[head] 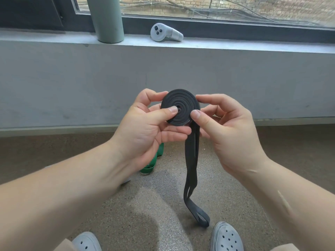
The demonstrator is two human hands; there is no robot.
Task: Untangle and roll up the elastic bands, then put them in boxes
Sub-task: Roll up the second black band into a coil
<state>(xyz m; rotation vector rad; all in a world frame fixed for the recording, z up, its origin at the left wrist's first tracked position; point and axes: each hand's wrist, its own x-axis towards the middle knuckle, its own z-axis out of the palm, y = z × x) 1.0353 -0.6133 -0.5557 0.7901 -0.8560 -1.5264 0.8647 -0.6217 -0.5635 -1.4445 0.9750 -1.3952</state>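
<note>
A black elastic band (181, 105) is wound into a flat spiral coil at chest height. Its loose doubled tail hangs straight down from the coil's lower right edge and ends in a loop just above the floor. My left hand (145, 127) grips the coil, thumb pressed on its centre and fingers behind it. My right hand (228, 131) pinches the coil's right edge, where the tail leaves it, between thumb and forefinger. A green elastic band (150, 165) lies on the floor, mostly hidden behind my left hand and wrist. No box is in view.
A grey wall with a window ledge (235, 45) runs across ahead. On the ledge stand a grey-green cylinder (107, 19) and a white VR controller (165, 32). My two grey clogs (226, 238) show at the bottom, on speckled brown floor.
</note>
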